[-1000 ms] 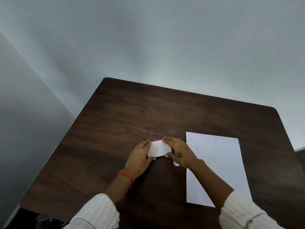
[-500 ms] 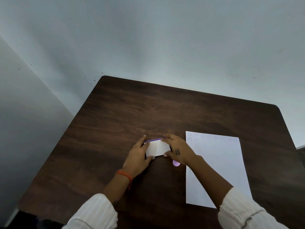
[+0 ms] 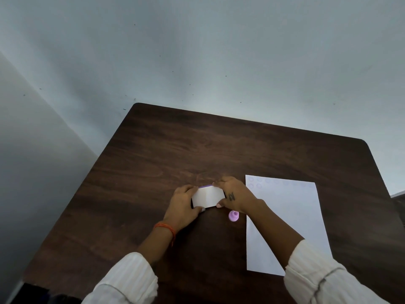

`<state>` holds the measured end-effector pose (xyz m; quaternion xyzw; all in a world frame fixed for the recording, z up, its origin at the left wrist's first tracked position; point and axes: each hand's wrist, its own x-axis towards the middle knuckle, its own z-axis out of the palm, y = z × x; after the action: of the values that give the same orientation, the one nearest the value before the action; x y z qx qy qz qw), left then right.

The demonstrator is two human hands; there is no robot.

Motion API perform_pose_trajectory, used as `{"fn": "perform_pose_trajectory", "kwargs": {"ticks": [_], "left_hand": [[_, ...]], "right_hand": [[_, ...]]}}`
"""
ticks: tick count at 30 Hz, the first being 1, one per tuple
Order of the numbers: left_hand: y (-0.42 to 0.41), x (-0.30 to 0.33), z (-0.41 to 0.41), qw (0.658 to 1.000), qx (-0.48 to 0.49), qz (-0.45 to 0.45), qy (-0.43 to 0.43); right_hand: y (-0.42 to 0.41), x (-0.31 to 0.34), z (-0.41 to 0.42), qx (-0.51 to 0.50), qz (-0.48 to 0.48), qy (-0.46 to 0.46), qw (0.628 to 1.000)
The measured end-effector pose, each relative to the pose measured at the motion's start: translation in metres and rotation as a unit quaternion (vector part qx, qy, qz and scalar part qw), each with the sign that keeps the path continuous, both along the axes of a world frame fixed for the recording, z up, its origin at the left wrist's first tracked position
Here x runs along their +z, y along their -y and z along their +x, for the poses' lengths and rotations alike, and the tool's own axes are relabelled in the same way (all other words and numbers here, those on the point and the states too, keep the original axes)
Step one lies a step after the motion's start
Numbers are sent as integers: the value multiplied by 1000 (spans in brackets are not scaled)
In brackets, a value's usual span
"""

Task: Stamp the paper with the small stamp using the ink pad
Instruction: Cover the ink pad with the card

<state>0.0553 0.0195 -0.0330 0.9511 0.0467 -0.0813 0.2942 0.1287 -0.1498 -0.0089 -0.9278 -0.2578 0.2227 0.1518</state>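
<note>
A small ink pad [image 3: 207,196] with a white lid and a purple strip along its far edge lies on the dark wooden table [image 3: 153,163]. My left hand [image 3: 183,206] grips its left end. My right hand [image 3: 235,195] grips its right end, fingers on the far edge and thumb on the near edge. A small pink stamp [image 3: 233,216] stands on the table just under my right wrist, untouched. A white sheet of paper [image 3: 289,224] lies to the right, with faint round stamp marks along its far edge.
The table stands against a pale wall at the back and left. Its far corners are rounded. White sleeves cover both my forearms near the front edge.
The camera view has shifted slightly and the pink stamp shows more from under my right wrist. Both hands stay on the ink pad; its purple far edge shows a little more.
</note>
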Motion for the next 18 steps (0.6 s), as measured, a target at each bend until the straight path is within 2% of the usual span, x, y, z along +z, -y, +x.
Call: {"fn": "perform_pose_trajectory", "kwargs": {"ticks": [8,15,18], "left_hand": [[4,-2,1,997,50,-58,1],[2,4,0,996,57,-64,-8],[4,10,3,995,70,-64,16]], "right_hand": [[-1,1,-5,25,-19,28,999],[-1,5,-11,6,-14,42,999],[2,11,-9,-7,15,48,999]]}}
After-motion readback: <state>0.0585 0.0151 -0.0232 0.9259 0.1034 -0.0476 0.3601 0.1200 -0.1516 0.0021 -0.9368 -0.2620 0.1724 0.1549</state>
